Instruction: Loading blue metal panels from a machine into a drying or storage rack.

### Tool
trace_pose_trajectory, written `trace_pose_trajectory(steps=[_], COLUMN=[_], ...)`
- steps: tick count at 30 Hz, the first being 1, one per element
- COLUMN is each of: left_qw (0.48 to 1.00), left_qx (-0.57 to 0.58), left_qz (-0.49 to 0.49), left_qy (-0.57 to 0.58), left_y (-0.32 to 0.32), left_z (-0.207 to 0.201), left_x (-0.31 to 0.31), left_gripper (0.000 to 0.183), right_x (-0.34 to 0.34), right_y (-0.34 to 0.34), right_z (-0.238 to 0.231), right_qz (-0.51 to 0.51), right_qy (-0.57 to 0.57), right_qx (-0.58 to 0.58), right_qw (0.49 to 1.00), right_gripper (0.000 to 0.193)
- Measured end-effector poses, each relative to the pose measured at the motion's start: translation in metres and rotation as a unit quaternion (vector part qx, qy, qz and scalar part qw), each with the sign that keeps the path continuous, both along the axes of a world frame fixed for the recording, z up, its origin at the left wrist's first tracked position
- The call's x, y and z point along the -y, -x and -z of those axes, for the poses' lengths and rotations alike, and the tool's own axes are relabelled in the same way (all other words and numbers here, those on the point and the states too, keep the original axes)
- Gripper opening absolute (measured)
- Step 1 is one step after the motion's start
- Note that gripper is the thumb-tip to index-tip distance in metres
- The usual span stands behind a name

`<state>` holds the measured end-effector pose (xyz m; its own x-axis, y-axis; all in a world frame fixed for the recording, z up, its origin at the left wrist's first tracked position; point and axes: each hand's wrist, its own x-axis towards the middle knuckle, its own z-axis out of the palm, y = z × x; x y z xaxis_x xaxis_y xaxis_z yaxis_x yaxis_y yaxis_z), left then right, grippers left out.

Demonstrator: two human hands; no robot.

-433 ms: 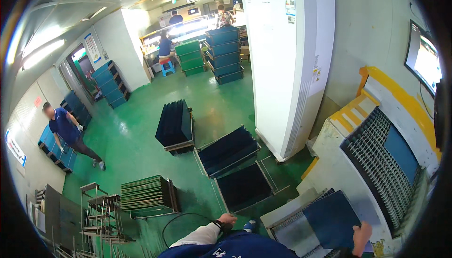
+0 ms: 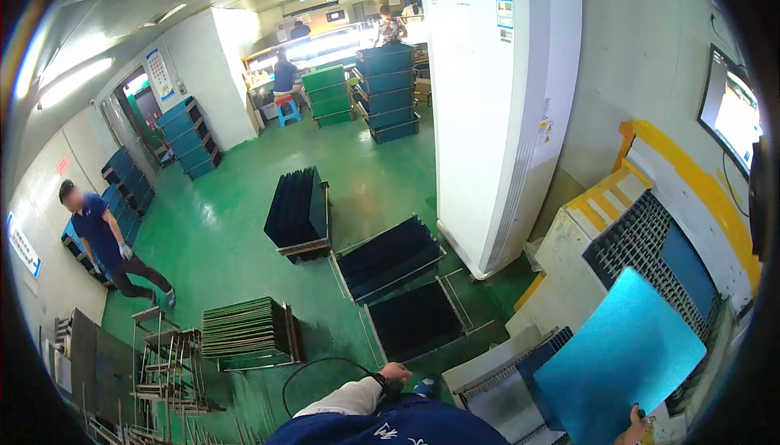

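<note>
A thin blue rectangular panel (image 2: 621, 356) is raised and tilted at the lower right, slightly bowed. My right hand (image 2: 636, 429) grips its lower edge, thumb on the face and the other fingers mostly hidden behind. Beneath the panel is a low machine bed with rollers (image 2: 500, 392), where a darker blue panel (image 2: 540, 361) shows in part. In front of my body, my left hand (image 2: 396, 373) hangs with its fingers loosely curled and nothing visible in them, near an open rack of dark panels (image 2: 414, 323) on the floor.
A yellow-and-white machine (image 2: 569, 242) with a roller conveyor (image 2: 642, 238) stands at right, beside a tall white air conditioner (image 2: 475, 120). More racks of panels (image 2: 248, 331) stand on the green floor. A metal frame trolley (image 2: 166, 372) is at lower left. A co-worker (image 2: 101, 230) walks at far left.
My right hand has taken hold of the blue panel, which has come up off the machine bed and tilted. The co-worker at left has stepped forward. My left hand has barely moved.
</note>
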<state>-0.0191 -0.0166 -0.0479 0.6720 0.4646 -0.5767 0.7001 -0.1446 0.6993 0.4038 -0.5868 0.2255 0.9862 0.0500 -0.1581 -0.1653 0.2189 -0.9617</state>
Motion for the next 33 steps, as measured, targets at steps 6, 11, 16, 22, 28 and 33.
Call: trace_pose_trajectory(steps=[6,11,16,22,28,33], left_qw=[0.99,0.99,0.992,0.988,0.993,0.895], left_qx=[-0.049,-0.03,-0.063,-0.073,-0.054,0.079], left_qz=[-0.088,-0.101,-0.077,-0.115,-0.083,-0.245], left_qy=[0.094,0.089,0.076,0.07,0.069,0.364], left_y=[-0.022,-0.017,-0.011,-0.01,-0.025,0.015], left_z=[-0.047,-0.042,-0.044,-0.056,-0.064,0.027], left_x=[0.013,0.011,0.008,0.01,0.001,-0.021], left_gripper=[0.03,0.034,0.038,0.038,0.036,0.023], right_x=[-0.027,-0.037,-0.029,-0.093,-0.049,-0.093], right_y=[0.024,0.028,0.024,0.05,-0.002,-0.007], right_z=[-0.007,-0.007,0.002,-0.059,0.034,-0.006], right_qz=[0.048,0.047,0.04,0.084,0.025,-0.05], right_qy=[-0.033,-0.03,0.032,-0.107,-0.179,-0.344], right_qx=[-0.022,-0.038,-0.002,-0.001,0.067,-0.019], right_qw=[0.998,0.998,0.999,0.991,0.981,0.937], right_gripper=[0.066,0.069,0.071,0.064,0.047,0.036])
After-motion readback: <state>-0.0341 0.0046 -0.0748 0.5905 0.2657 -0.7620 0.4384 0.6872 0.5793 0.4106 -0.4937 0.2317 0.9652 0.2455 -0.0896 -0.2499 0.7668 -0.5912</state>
